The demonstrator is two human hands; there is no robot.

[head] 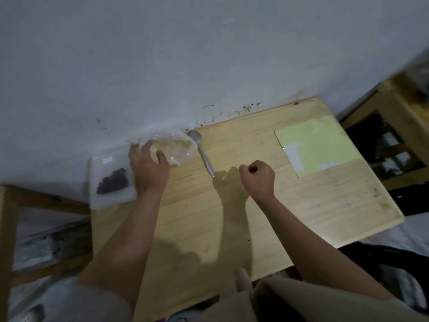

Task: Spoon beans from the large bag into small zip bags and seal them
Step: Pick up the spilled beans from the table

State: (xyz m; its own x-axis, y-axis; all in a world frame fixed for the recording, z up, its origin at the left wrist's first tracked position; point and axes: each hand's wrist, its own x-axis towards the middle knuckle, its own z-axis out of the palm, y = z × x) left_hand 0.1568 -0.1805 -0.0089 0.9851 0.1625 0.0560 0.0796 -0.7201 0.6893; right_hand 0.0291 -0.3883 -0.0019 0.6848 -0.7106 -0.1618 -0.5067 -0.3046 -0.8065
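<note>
Closest in, the right hand (257, 177) hovers over the middle of the wooden table (232, 228), curled into a loose fist with nothing in it. A bit further out, the left hand (148, 165) has its fingers spread and bent over a crumpled clear plastic bag (178, 148) near the wall, touching it; can't tell how firm the grip is. Left of that hand, a small zip bag (111, 180) with dark beans (112, 181) hangs off the table edge. Its white label is too blurry to read. A metal spoon (202, 152) lies just right of the clear bag. A yellow sheet (318, 145) sits at far right, print unreadable.
</note>
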